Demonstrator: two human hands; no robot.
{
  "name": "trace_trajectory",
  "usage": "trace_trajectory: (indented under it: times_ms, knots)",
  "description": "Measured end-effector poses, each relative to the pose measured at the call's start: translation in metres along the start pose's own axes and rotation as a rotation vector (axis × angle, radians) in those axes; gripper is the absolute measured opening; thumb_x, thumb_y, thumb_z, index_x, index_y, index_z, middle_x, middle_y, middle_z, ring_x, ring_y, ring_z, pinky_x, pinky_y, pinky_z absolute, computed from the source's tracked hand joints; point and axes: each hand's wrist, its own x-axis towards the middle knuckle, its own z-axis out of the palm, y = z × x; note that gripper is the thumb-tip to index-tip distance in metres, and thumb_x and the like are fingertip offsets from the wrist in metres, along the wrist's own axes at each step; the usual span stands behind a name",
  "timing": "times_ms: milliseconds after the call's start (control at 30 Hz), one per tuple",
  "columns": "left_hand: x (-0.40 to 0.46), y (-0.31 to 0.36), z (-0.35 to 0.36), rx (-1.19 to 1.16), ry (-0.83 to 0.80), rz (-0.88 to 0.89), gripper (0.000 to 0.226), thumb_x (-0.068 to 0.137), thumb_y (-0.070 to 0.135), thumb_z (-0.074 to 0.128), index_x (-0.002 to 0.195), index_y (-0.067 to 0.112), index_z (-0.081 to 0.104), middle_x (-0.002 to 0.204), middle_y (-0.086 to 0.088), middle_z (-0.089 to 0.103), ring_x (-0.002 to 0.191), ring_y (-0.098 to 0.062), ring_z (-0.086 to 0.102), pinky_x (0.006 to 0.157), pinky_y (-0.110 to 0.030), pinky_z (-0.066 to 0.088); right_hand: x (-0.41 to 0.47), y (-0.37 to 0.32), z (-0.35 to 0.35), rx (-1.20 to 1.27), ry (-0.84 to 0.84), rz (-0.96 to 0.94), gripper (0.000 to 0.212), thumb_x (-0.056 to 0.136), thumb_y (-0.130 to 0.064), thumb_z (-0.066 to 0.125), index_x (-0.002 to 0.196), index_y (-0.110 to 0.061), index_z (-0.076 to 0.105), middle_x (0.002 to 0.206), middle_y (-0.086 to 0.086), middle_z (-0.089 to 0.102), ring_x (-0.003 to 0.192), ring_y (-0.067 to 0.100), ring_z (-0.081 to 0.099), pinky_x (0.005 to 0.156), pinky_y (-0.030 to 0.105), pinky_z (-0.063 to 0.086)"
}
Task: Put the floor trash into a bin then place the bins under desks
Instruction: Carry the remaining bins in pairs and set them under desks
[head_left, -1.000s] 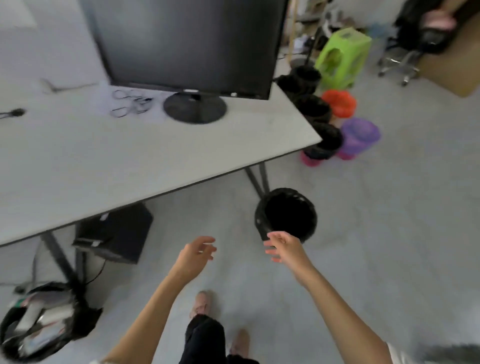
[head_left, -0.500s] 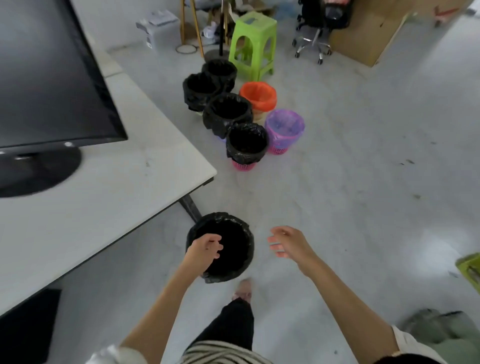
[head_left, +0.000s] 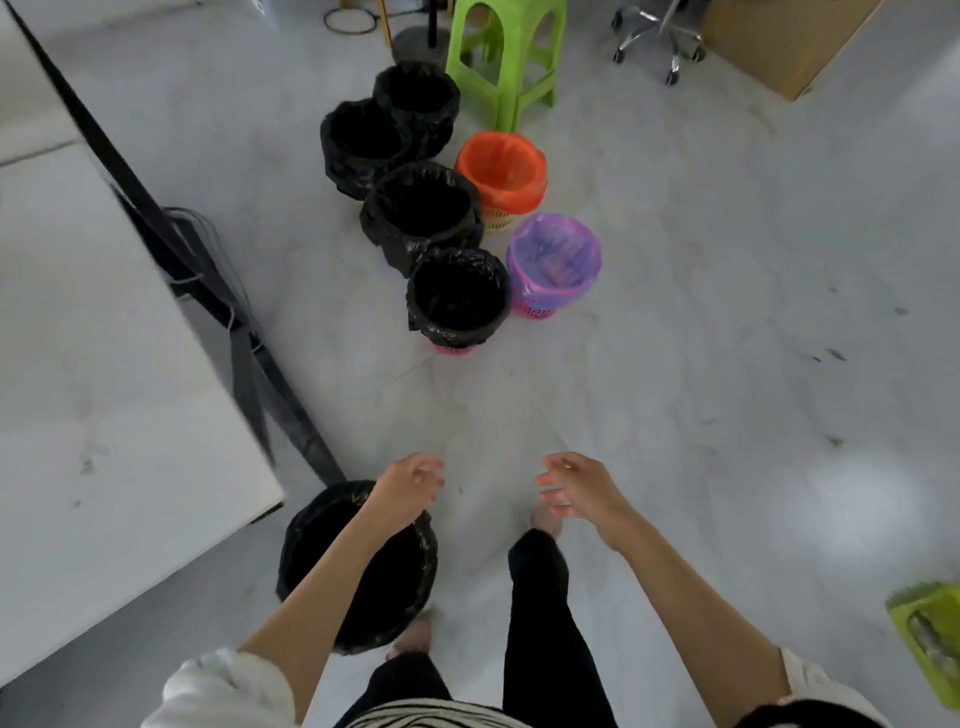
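A black-lined bin (head_left: 363, 597) stands on the floor at the corner of the white desk (head_left: 104, 415), beside my left leg. My left hand (head_left: 410, 486) hovers above its far rim, fingers loosely curled, holding nothing. My right hand (head_left: 576, 486) is out in front at the same height, fingers apart and empty. Ahead on the floor stands a cluster of bins: the nearest black-lined one on a pink basket (head_left: 457, 296), a purple-lined one (head_left: 553, 260), an orange-lined one (head_left: 501, 169), and three more black-lined ones (head_left: 418, 208) behind.
A green plastic stool (head_left: 506, 57) stands behind the bins, with an office chair base (head_left: 657, 39) and a cardboard box (head_left: 779, 41) at the back right. Another green stool (head_left: 930, 639) sits at the right edge. The desk's black leg (head_left: 280, 395) runs diagonally toward the near bin.
The view has swung right and forward, away from the monitor and toward the bin cluster. The near black bin now lies lower left, beside my leg. Both hands stay empty.
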Motion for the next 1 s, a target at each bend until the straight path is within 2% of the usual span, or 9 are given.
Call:
trace_trajectory:
  times_ms: [167, 267, 333, 400, 500, 600, 767, 867, 1000]
  knots:
    - [0.085, 0.073, 0.043, -0.109, 0.144, -0.063, 0.034, 0.099, 0.003, 0.024, 0.074, 0.009, 0.047, 0.044, -0.008, 0.052, 0.023, -0.006, 0.047, 0.026, -0.010, 0.029, 0.106, -0.069, -0.073, -0.115, -0.044, 0.024, 0.031, 0.097, -0.013, 0.043, 0.122, 0.001, 0.054, 0.104, 0.020, 0.063, 0.074, 0.022, 0.056, 0.057, 0.023, 0.041]
    - [0.124, 0.123, 0.059, -0.172, 0.187, -0.136, 0.030, 0.100, 0.004, 0.027, 0.081, 0.007, 0.050, 0.070, -0.012, 0.048, 0.031, -0.005, 0.053, 0.031, -0.012, 0.035, 0.158, -0.116, -0.113, -0.189, -0.041, -0.017, 0.029, 0.097, -0.016, 0.044, 0.119, -0.002, 0.055, 0.096, 0.012, 0.061, 0.075, 0.022, 0.055, 0.059, 0.024, 0.043]
    - [0.151, 0.142, 0.069, -0.225, 0.204, -0.181, 0.023, 0.099, 0.006, 0.035, 0.104, 0.004, 0.058, 0.086, -0.010, 0.054, 0.056, -0.010, 0.059, 0.049, -0.015, 0.044, 0.193, -0.145, -0.135, -0.234, -0.029, -0.036, 0.027, 0.096, -0.017, 0.045, 0.116, -0.004, 0.057, 0.093, 0.010, 0.061, 0.072, 0.021, 0.055, 0.059, 0.024, 0.043]
    - [0.181, 0.158, 0.074, -0.082, 0.265, -0.137, 0.030, 0.097, 0.007, 0.041, 0.122, 0.003, 0.056, 0.099, -0.011, 0.059, 0.077, -0.021, 0.057, 0.061, -0.021, 0.044, 0.229, -0.173, -0.152, -0.305, -0.044, -0.035, 0.023, 0.095, -0.019, 0.046, 0.112, -0.008, 0.057, 0.093, 0.009, 0.062, 0.072, 0.020, 0.056, 0.059, 0.024, 0.044]
    - [0.225, 0.172, 0.076, -0.102, 0.323, -0.168, 0.031, 0.096, 0.004, 0.042, 0.124, 0.001, 0.055, 0.114, -0.022, 0.062, 0.089, -0.027, 0.055, 0.065, -0.030, 0.043, 0.280, -0.204, -0.163, -0.347, -0.053, -0.029, 0.016, 0.095, -0.020, 0.046, 0.105, -0.014, 0.056, 0.094, 0.009, 0.063, 0.078, 0.023, 0.057, 0.060, 0.026, 0.045]
    - [0.270, 0.186, 0.081, -0.007, 0.341, -0.199, 0.034, 0.095, 0.010, 0.045, 0.128, 0.006, 0.054, 0.125, -0.020, 0.060, 0.110, -0.035, 0.060, 0.092, -0.042, 0.051, 0.330, -0.233, -0.164, -0.347, -0.036, -0.004, 0.018, 0.095, -0.018, 0.046, 0.110, -0.014, 0.055, 0.095, 0.011, 0.061, 0.080, 0.026, 0.058, 0.060, 0.027, 0.046]
    - [0.364, 0.195, 0.091, 0.013, 0.360, -0.326, 0.037, 0.097, 0.016, 0.038, 0.133, 0.014, 0.049, 0.125, -0.013, 0.057, 0.107, -0.033, 0.058, 0.073, -0.030, 0.044, 0.430, -0.268, -0.155, -0.322, 0.003, 0.063, 0.028, 0.095, -0.015, 0.045, 0.122, -0.009, 0.050, 0.100, 0.013, 0.058, 0.082, 0.028, 0.059, 0.063, 0.030, 0.051]
    - [0.408, 0.183, 0.095, 0.011, 0.422, -0.367, 0.038, 0.097, 0.017, 0.039, 0.133, 0.014, 0.048, 0.129, -0.012, 0.056, 0.109, -0.031, 0.058, 0.076, -0.026, 0.040, 0.485, -0.270, -0.151, -0.363, -0.009, 0.114, 0.030, 0.095, -0.015, 0.045, 0.123, -0.008, 0.050, 0.101, 0.013, 0.057, 0.081, 0.028, 0.058, 0.060, 0.030, 0.050]
    - [0.473, 0.151, 0.106, -0.029, 0.419, -0.446, 0.042, 0.097, 0.023, 0.043, 0.138, 0.015, 0.039, 0.132, -0.010, 0.055, 0.114, -0.033, 0.056, 0.087, -0.035, 0.045, 0.567, -0.258, -0.146, -0.353, -0.026, 0.223, 0.026, 0.096, -0.016, 0.044, 0.120, -0.011, 0.052, 0.098, 0.012, 0.059, 0.086, 0.027, 0.059, 0.067, 0.036, 0.053]
